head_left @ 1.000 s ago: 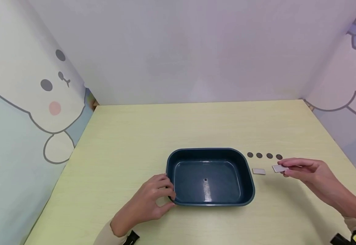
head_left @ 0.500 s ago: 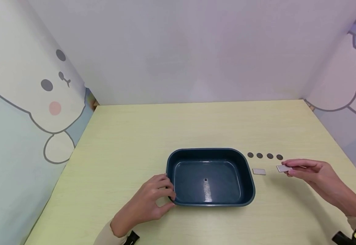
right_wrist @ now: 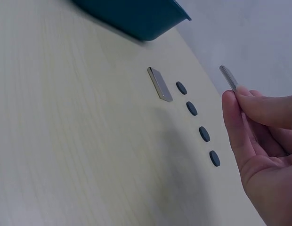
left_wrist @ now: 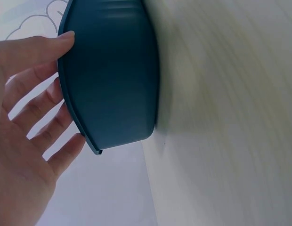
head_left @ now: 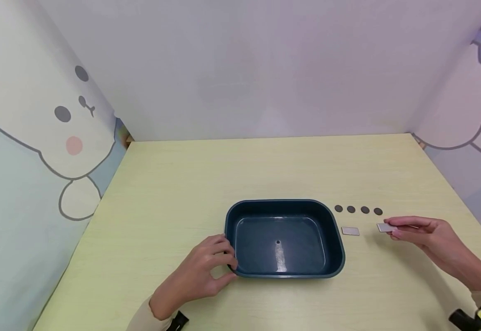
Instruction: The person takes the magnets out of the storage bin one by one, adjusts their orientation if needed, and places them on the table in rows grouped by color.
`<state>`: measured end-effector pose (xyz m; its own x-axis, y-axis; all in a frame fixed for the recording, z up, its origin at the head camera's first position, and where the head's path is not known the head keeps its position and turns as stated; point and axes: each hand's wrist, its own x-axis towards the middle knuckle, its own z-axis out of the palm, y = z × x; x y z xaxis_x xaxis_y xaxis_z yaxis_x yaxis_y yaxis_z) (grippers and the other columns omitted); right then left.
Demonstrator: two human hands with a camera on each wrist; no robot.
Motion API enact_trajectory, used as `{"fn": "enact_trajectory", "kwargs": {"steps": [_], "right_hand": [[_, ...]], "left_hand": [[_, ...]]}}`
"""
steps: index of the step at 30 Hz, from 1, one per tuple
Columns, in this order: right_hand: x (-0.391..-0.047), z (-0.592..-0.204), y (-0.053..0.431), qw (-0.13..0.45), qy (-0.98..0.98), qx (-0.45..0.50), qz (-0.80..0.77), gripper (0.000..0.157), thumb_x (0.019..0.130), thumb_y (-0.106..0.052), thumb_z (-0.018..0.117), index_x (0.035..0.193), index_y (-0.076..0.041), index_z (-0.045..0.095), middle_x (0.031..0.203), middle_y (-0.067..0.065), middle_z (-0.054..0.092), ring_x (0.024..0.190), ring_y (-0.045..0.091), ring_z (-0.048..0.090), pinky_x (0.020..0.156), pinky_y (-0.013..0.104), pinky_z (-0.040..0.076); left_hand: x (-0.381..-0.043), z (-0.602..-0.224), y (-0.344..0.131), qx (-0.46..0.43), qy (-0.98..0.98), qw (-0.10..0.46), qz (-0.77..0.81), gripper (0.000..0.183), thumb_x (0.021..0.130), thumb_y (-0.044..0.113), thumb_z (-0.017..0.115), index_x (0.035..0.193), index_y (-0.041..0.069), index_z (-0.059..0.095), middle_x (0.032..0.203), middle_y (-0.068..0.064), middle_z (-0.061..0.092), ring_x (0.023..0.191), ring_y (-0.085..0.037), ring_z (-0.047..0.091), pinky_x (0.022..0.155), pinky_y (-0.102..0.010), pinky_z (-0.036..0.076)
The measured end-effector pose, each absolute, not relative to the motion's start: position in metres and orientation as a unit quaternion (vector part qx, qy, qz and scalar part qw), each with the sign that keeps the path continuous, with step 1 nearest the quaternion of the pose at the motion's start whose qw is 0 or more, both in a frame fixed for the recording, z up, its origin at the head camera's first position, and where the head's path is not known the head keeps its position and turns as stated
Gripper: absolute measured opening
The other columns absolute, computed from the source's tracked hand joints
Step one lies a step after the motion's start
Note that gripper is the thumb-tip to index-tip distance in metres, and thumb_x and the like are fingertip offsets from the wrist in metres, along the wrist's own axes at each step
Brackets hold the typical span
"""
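My left hand [head_left: 202, 270] holds the left rim of a dark teal plastic tub [head_left: 257, 246], fingers over the edge. In the left wrist view the thumb [left_wrist: 61, 43] lies at the rim, against the tub's outer wall [left_wrist: 110, 75]. To the tub's right, my right hand [head_left: 428, 236] pinches a thin silver rectangular plate [head_left: 386, 227] between thumb and fingers, raised above the table. A similar silver plate [head_left: 350, 231] lies flat between the tub and that hand. Behind it, several small dark round discs [head_left: 351, 209] form a row.
The pale wooden table [head_left: 182, 184] meets a plain light wall [head_left: 265, 69] at the back. Side panels [head_left: 25, 207] with cartoon drawings stand left and right. The tub has nothing in it except a small raised dot on its floor.
My right hand has drifted slightly to the right, carrying the silver plate away from the one on the table. My left hand and the tub have stayed in place.
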<state>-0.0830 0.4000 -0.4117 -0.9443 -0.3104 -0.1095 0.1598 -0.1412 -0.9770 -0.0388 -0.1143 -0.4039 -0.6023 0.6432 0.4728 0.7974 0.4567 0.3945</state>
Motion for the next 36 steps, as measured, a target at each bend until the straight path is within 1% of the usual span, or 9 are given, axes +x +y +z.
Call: {"fn": "enact_trajectory", "kwargs": {"steps": [6,9,14,20,27,29,32,36], "right_hand": [[-0.085,-0.417,0.404,0.169,0.615,-0.066,-0.767,0.037,0.087,0.021,0.046,0.113,0.003,0.066,0.111,0.007,0.068,0.094,0.018,0.067,0.079,0.033,0.053],[-0.086,-0.419,0.406,0.173,0.624,-0.064,-0.759,0.037,0.086,0.021,0.048,0.113,0.003,0.067,0.11,0.006,0.068,0.093,0.018,0.068,0.079,0.033,0.053],[-0.087,-0.422,0.408,0.178,0.641,-0.042,-0.746,0.035,0.085,0.019,0.052,0.11,0.001,0.069,0.106,0.006,0.069,0.09,0.019,0.069,0.077,0.032,0.054],[-0.087,-0.426,0.41,0.171,0.685,-0.022,-0.708,0.032,0.084,0.016,0.057,0.109,0.001,0.069,0.105,0.001,0.07,0.088,0.018,0.069,0.075,0.03,0.054],[-0.087,-0.429,0.411,0.147,0.754,-0.037,-0.64,0.028,0.084,0.011,0.06,0.11,0.003,0.068,0.103,-0.002,0.07,0.085,0.014,0.069,0.072,0.026,0.054],[-0.087,-0.428,0.411,0.142,0.771,-0.039,-0.619,0.027,0.085,0.009,0.061,0.11,0.003,0.067,0.103,-0.003,0.07,0.087,0.012,0.069,0.073,0.024,0.054],[-0.087,-0.427,0.41,0.134,0.804,-0.035,-0.578,0.027,0.085,0.002,0.064,0.112,0.005,0.066,0.103,-0.005,0.07,0.09,0.008,0.067,0.075,0.019,0.052],[-0.088,-0.428,0.41,0.128,0.841,-0.02,-0.526,0.032,0.083,-0.006,0.07,0.113,0.004,0.066,0.103,-0.006,0.07,0.092,0.002,0.065,0.075,0.012,0.048]], "left_hand": [[-0.039,-0.402,-0.114,-0.423,-0.848,0.126,-0.294,0.019,0.07,0.016,0.081,0.075,0.021,0.064,0.088,0.01,0.058,0.092,-0.013,0.052,0.09,-0.034,0.045],[-0.038,-0.402,-0.113,-0.417,-0.852,0.121,-0.294,0.018,0.07,0.017,0.081,0.075,0.022,0.064,0.088,0.01,0.058,0.094,-0.012,0.052,0.093,-0.034,0.045],[-0.038,-0.403,-0.113,-0.419,-0.849,0.124,-0.296,0.019,0.069,0.016,0.082,0.075,0.021,0.064,0.087,0.01,0.058,0.093,-0.012,0.052,0.091,-0.034,0.045],[-0.038,-0.403,-0.112,-0.418,-0.851,0.121,-0.295,0.018,0.069,0.017,0.081,0.074,0.021,0.065,0.087,0.01,0.058,0.091,-0.011,0.052,0.089,-0.031,0.046],[-0.037,-0.4,-0.112,-0.412,-0.855,0.11,-0.296,0.017,0.07,0.017,0.081,0.075,0.021,0.065,0.087,0.011,0.058,0.09,-0.01,0.051,0.087,-0.03,0.046],[-0.037,-0.399,-0.112,-0.41,-0.856,0.106,-0.295,0.017,0.071,0.017,0.081,0.075,0.022,0.065,0.087,0.011,0.058,0.091,-0.01,0.05,0.089,-0.03,0.045],[-0.037,-0.399,-0.112,-0.408,-0.859,0.104,-0.292,0.018,0.071,0.016,0.081,0.074,0.022,0.065,0.087,0.011,0.058,0.092,-0.01,0.051,0.092,-0.031,0.044],[-0.037,-0.4,-0.113,-0.408,-0.859,0.108,-0.289,0.018,0.07,0.016,0.081,0.074,0.022,0.064,0.087,0.011,0.058,0.094,-0.011,0.052,0.096,-0.033,0.043]]}}
